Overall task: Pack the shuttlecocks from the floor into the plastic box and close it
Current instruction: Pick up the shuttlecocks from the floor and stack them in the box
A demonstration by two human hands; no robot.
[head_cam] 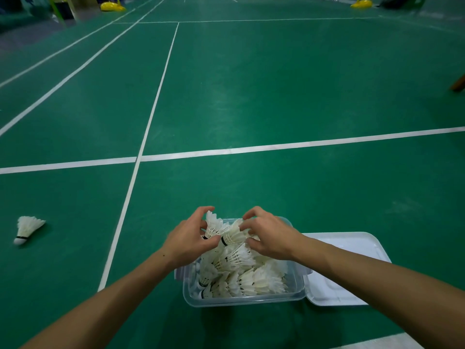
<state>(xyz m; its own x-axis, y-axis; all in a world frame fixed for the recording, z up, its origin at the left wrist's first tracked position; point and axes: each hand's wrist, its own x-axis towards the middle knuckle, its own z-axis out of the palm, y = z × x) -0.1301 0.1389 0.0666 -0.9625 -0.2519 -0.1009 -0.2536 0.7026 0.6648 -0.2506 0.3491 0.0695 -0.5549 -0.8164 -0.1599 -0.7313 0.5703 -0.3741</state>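
Two bare hands over a clear plastic box (pixel 241 299) heaped with white feather shuttlecocks (pixel 254 278).
Left hand (pixel 190 239) and right hand (pixel 270 235), fingers curled, each pinch a shuttlecock; white lid (pixel 352 253) lies beside.

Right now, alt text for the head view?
Left hand and right hand each grip a shuttlecock over a clear plastic box piled with them. Its white lid lies beside it; one loose shuttlecock remains on the green floor.

txt: none legible | labels/brands: none | nos/signs: none | court lines only, no lettering
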